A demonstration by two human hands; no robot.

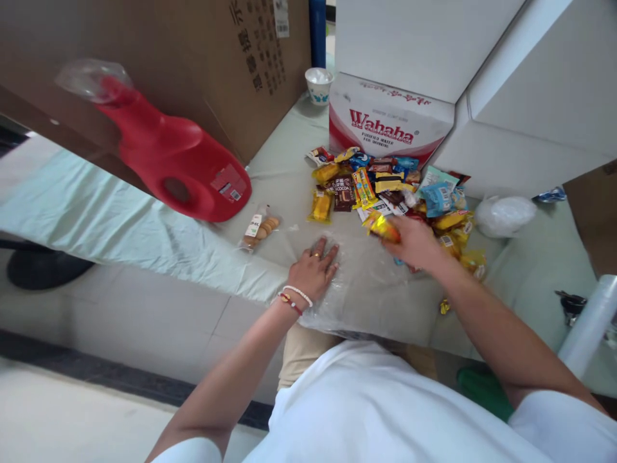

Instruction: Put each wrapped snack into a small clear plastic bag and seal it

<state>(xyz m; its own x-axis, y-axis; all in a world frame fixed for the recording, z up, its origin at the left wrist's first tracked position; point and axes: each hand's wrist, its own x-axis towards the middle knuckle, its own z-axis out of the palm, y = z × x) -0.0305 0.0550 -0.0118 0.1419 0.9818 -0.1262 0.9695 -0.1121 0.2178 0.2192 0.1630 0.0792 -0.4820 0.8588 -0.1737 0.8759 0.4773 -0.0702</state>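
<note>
My left hand [314, 273] lies flat with fingers spread on a clear plastic bag [371, 289] spread over the cloth-covered table. Between the fingers of my right hand [414, 241] is a shiny yellow-and-red snack packet [382, 226], somewhat blurred. Just beyond that hand lies a heap of wrapped snacks, among them a brown cocoa packet [344, 193], a yellow-wrapped snack [321, 206] and a light blue packet [438, 198]. Left of my left hand sits a clear packet of round biscuits [260, 228]. My right hand hides part of the heap.
A red jug [178, 161] lies tilted at the left by a large cardboard box [216, 64]. Behind the snacks stand a Wahaha box [390, 122] and a paper cup [319, 87]. At the right are a white plastic bundle [505, 215] and a clear film roll [590, 325].
</note>
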